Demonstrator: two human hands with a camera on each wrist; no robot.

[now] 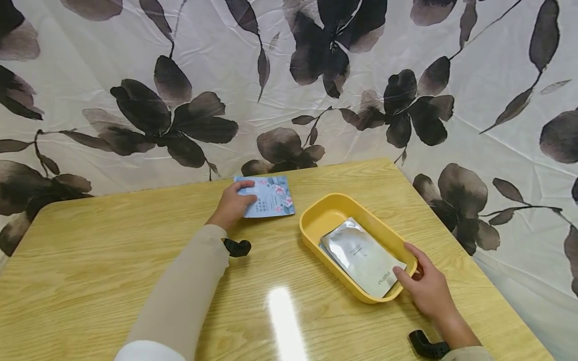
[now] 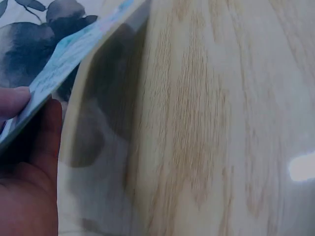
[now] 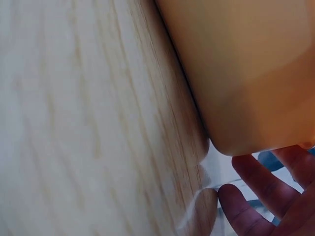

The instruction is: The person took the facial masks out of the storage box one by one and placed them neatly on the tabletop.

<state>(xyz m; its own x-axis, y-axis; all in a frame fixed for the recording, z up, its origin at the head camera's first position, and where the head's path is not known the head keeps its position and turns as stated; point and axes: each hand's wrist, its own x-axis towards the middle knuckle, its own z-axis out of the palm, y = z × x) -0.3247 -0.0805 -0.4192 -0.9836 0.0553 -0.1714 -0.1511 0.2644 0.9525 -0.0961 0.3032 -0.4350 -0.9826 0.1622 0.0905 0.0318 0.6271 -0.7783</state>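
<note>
A light-blue sheet-mask sachet (image 1: 273, 196) with pink flowers is near the table's back edge. My left hand (image 1: 231, 204) pinches its left side; in the left wrist view the thumb lies on the top face and the fingers are beneath, with the sachet (image 2: 74, 55) tilted. To the right, a yellow oblong tub (image 1: 333, 211) holds a silver sachet (image 1: 358, 256) marked PMPM, with a bluish edge showing under it. My right hand (image 1: 426, 286) grips the tub's near right end, thumb over the rim. In the right wrist view, fingertips (image 3: 243, 164) touch the tub's outer wall (image 3: 236, 78).
The wooden table (image 1: 113, 260) carries a bright light reflection at its front middle. Behind it and along the right side hangs a floral cloth (image 1: 253, 115). Black curved wrist pieces stick out beside the left wrist (image 1: 237, 247) and the right wrist (image 1: 426, 346).
</note>
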